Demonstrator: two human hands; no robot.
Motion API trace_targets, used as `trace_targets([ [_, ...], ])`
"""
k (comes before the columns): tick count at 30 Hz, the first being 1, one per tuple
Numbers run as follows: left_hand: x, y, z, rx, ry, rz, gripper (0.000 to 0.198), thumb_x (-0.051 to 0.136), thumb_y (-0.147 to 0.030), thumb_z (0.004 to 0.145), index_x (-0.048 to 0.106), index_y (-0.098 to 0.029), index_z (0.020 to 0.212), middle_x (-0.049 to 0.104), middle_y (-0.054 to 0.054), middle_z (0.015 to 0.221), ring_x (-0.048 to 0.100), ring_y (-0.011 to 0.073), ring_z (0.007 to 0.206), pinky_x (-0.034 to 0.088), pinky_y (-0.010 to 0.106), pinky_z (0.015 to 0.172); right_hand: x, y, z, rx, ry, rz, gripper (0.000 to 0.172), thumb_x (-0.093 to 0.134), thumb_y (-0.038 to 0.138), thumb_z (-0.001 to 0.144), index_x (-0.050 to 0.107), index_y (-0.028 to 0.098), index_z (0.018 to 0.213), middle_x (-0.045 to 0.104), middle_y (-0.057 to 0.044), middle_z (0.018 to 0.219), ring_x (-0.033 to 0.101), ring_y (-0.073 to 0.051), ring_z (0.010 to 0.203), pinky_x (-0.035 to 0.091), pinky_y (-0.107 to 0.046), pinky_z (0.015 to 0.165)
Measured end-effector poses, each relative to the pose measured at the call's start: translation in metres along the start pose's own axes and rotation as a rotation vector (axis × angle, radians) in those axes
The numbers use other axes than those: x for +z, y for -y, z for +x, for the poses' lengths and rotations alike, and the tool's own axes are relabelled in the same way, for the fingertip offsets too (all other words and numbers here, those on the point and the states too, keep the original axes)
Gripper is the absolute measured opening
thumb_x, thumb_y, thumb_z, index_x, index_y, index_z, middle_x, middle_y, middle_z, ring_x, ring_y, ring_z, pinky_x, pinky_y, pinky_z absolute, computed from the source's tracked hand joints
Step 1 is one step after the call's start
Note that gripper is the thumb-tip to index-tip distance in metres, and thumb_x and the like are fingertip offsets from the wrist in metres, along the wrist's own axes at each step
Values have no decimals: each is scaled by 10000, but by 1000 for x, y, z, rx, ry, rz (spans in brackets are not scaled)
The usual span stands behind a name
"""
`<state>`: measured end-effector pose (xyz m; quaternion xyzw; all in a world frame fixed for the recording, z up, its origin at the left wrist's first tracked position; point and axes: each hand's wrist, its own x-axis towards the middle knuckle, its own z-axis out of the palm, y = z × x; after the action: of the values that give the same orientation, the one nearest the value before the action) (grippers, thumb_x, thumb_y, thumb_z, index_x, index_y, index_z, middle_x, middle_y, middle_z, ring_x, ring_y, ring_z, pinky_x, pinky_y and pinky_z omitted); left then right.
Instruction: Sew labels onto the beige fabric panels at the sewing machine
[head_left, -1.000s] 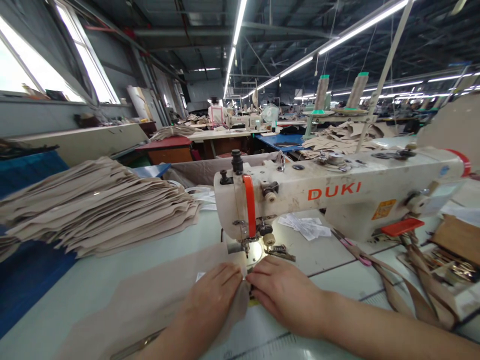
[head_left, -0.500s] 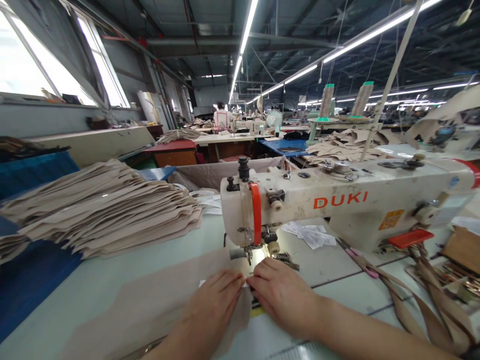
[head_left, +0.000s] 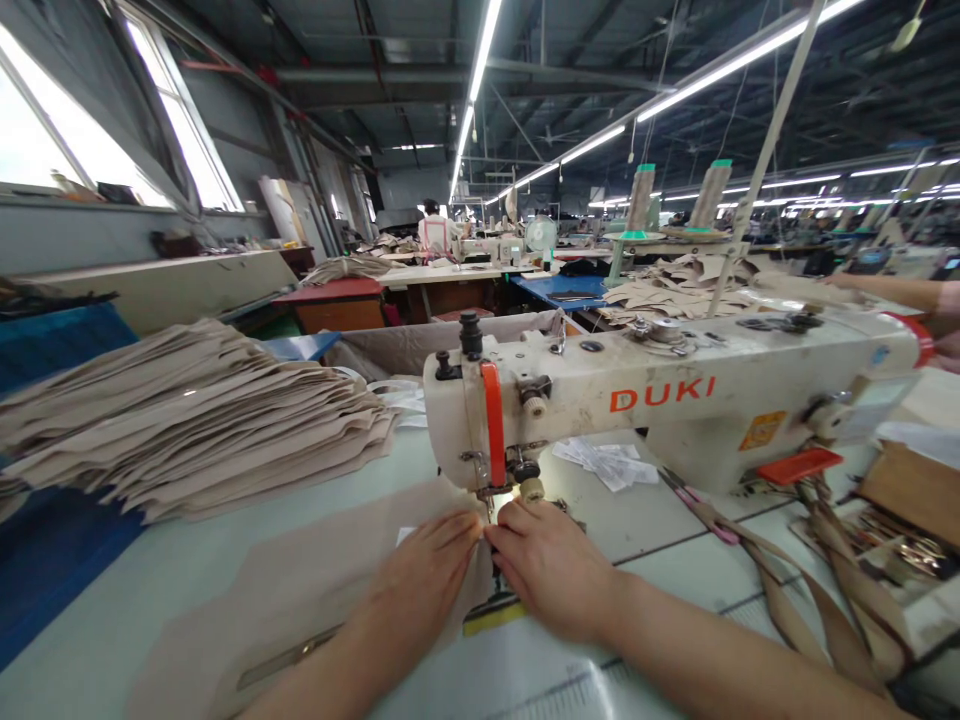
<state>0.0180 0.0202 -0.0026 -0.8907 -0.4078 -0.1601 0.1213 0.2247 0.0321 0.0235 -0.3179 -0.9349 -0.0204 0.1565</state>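
Observation:
A beige fabric piece (head_left: 315, 585) lies flat on the pale green table (head_left: 142, 610), running up to the needle of a white DUKI sewing machine (head_left: 660, 395). My left hand (head_left: 427, 575) presses flat on the fabric, fingers stretched toward the needle. My right hand (head_left: 551, 565) lies beside it, fingers down on the fabric's edge just under the presser foot (head_left: 491, 500). The fingertips of both hands nearly touch. A small white label (head_left: 403, 535) peeks out by my left fingers.
A tall stack of cut beige pieces (head_left: 187, 410) fills the left of the table. White labels (head_left: 611, 462) lie behind the machine. Beige strips (head_left: 825, 570) and a brown box (head_left: 911, 490) crowd the right. Another person's arm (head_left: 892, 290) reaches in at far right.
Both hands have slid forward with the fabric, closer to the needle. A yellow-edged strip now shows below my right hand. The view shifted slightly.

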Motion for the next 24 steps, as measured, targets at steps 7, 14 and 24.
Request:
trace_targets([
  [7,-1,-11,-9,81,-76,72,387,370,-61,897,677,-138,1119,726,97,1136,687,201,1037,567,328,924,3,0,-4,-15,-2,12,113,532,152,950,645,147,947,632,-65,919,532,-214,915,432,-333,859],
  [14,0,-8,-8,67,-112,101,408,328,-97,938,701,-141,1097,737,94,1110,694,195,1018,581,322,897,-3,2,2,43,30,13,150,513,196,966,643,138,1011,628,-85,958,545,-228,916,440,-355,842],
  [24,1,-11,-27,-24,-121,85,394,352,-122,942,697,-167,1127,726,77,1146,685,185,1039,574,294,905,5,4,0,8,-32,58,123,515,146,947,637,160,939,640,-58,916,541,-207,912,426,-318,860],
])
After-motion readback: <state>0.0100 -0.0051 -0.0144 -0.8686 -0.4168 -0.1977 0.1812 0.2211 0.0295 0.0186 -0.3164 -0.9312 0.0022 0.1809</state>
